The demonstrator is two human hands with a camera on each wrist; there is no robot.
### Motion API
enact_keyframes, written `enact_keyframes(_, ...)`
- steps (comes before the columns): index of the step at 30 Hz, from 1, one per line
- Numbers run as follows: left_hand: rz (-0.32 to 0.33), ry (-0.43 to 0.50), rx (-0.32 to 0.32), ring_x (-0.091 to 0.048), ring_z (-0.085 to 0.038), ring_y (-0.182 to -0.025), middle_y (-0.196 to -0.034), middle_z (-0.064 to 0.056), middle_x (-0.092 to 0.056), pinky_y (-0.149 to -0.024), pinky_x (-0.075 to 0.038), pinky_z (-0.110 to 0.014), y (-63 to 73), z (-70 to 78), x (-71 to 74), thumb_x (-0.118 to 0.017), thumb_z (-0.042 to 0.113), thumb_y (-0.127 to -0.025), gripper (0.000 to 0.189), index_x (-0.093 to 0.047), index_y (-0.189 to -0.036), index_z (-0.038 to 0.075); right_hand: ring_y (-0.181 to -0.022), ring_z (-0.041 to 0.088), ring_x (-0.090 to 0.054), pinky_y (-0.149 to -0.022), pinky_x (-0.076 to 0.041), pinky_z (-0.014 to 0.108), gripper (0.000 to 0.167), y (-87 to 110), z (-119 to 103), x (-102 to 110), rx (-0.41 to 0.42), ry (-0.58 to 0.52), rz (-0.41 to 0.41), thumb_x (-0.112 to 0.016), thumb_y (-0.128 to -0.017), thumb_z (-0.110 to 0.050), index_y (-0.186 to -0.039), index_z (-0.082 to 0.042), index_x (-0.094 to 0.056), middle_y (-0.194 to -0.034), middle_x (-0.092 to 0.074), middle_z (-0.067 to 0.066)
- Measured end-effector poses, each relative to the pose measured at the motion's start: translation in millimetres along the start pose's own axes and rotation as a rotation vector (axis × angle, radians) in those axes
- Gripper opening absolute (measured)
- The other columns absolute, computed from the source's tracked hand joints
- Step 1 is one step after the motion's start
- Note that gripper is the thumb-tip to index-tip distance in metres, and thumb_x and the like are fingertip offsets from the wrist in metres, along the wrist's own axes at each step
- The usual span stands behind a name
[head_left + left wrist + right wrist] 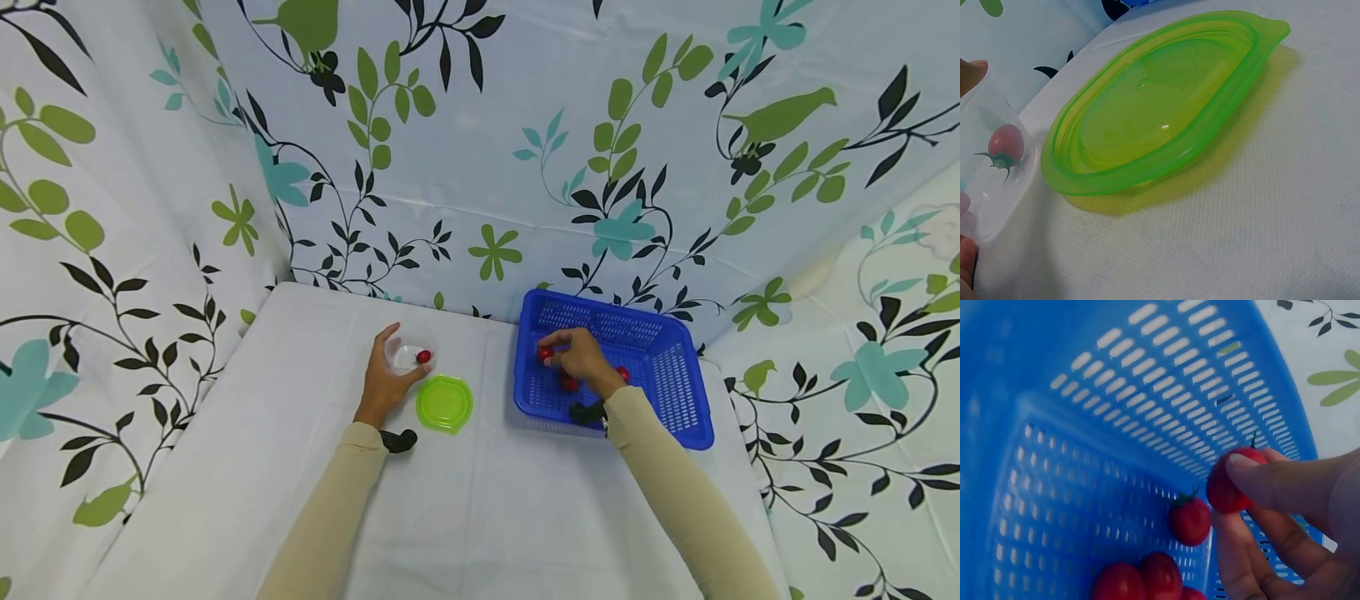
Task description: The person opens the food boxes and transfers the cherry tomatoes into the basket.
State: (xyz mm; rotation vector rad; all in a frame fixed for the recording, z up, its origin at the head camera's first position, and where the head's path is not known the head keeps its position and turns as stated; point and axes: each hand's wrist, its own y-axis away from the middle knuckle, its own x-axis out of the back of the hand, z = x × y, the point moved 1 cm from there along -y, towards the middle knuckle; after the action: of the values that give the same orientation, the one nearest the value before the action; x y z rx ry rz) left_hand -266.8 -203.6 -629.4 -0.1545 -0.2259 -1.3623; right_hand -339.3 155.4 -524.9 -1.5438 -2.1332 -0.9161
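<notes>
My left hand [381, 379] curls its thumb and fingers round a small clear plastic container [988, 209]. Inside that container lies one cherry tomato [1007, 142] with its green stem. Just right of the hand a bright green lid [444, 404] lies flat on the white cloth, close to the container in the left wrist view. Over the blue basket [615, 307], my right hand [579, 357] pinches another cherry tomato [1229, 487] between thumb and fingers. Below it, several more cherry tomatoes [1189, 520] rest on the basket floor.
The basket has slotted walls [1166, 362] and stands at the back right of the cloth-covered table [495, 500]. Behind the table hangs a curtain [480, 150] printed with leaves and birds. Each wrist wears a dark strap.
</notes>
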Motion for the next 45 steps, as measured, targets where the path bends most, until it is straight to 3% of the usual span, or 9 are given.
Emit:
enact_keyframes(6,0.0,0.009,0.001,-0.031,-0.032,-0.159,-0.173,-0.007,-0.032,-0.132,-0.022,-0.063,0.1,-2.4,0.6,-0.089,0.029,-0.087,0.096,-0.032,-0.163,0.038,-0.125,0.036,-0.062,-0.114,-0.051,0.057,0.033,-8.2,1.9,2.7,0.003,0.055,-0.06,-0.075,-0.093,0.004,-0.124,-0.005,-0.078,-0.132,-0.071,0.018)
enact_keyframes(12,-0.005,0.007,0.016,-0.03,-0.03,-0.159,-0.173,-0.005,-0.031,-0.132,-0.022,-0.063,0.8,-1.9,0.0,-0.089,0.03,-0.088,0.096,-0.031,-0.163,0.04,-0.12,0.035,-0.066,-0.113,-0.052,0.056,0.032,-15.9,7.7,0.4,-0.022,0.056,-0.098,-0.076,-0.091,0.006,-0.121,-0.004,-0.078,-0.126,-0.074,0.018)
enact_keyframes(21,-0.005,-0.002,0.013,-0.029,-0.028,-0.16,-0.174,0.0,-0.03,-0.133,-0.022,-0.062,0.9,0.4,0.1,-0.088,0.031,-0.089,0.095,-0.03,-0.164,0.038,-0.125,0.036,-0.067,-0.117,-0.05,0.056,0.033,-20.4,10.0,-0.8,-0.037,0.094,-0.113,-0.075,-0.093,0.004,-0.124,-0.006,-0.077,-0.13,-0.074,0.015)
enact_keyframes(26,-0.003,0.004,0.016,-0.029,-0.028,-0.16,-0.174,0.0,-0.029,-0.133,-0.022,-0.062,1.3,1.1,-0.2,-0.088,0.03,-0.089,0.094,-0.03,-0.163,0.039,-0.125,0.037,-0.067,-0.113,-0.053,0.055,0.033,-17.9,4.6,1.5,0.007,0.129,-0.081,-0.074,-0.094,0.003,-0.126,-0.006,-0.076,-0.13,-0.075,0.016)
enact_keyframes(32,-0.001,0.003,0.008,-0.028,-0.031,-0.161,-0.174,-0.002,-0.029,-0.132,-0.021,-0.064,1.3,0.2,0.3,-0.089,0.028,-0.089,0.096,-0.03,-0.164,0.038,-0.124,0.034,-0.069,-0.108,-0.057,0.052,0.032,-13.2,-12.0,5.4,0.063,0.099,0.03,-0.072,-0.098,-0.003,-0.129,-0.009,-0.075,-0.133,-0.073,0.012)
enact_keyframes(36,0.0,-0.002,0.003,-0.029,-0.031,-0.161,-0.174,-0.003,-0.03,-0.132,-0.021,-0.065,1.4,0.3,0.7,-0.089,0.029,-0.089,0.095,-0.03,-0.164,0.037,-0.119,0.032,-0.071,-0.104,-0.06,0.05,0.031,-9.4,-29.5,5.2,0.15,0.074,0.08,-0.073,-0.098,-0.004,-0.128,-0.009,-0.075,-0.131,-0.074,0.012)
enact_keyframes(40,-0.002,0.004,0.002,-0.029,-0.03,-0.16,-0.174,-0.002,-0.03,-0.133,-0.021,-0.063,2.0,1.2,1.1,-0.089,0.03,-0.088,0.095,-0.031,-0.163,0.038,-0.115,0.03,-0.073,-0.097,-0.062,0.046,0.031,-6.3,-47.6,-0.9,0.218,0.055,0.093,-0.074,-0.097,-0.002,-0.127,-0.01,-0.075,-0.13,-0.074,0.01)
enact_keyframes(45,-0.01,0.006,0.006,-0.029,-0.03,-0.161,-0.174,-0.002,-0.03,-0.133,-0.021,-0.063,3.4,3.7,0.5,-0.089,0.03,-0.088,0.096,-0.03,-0.164,0.037,-0.119,0.029,-0.072,-0.102,-0.062,0.046,0.031,-2.6,-67.7,-12.9,0.264,0.017,0.061,-0.072,-0.098,-0.001,-0.127,-0.011,-0.075,-0.131,-0.074,0.011)
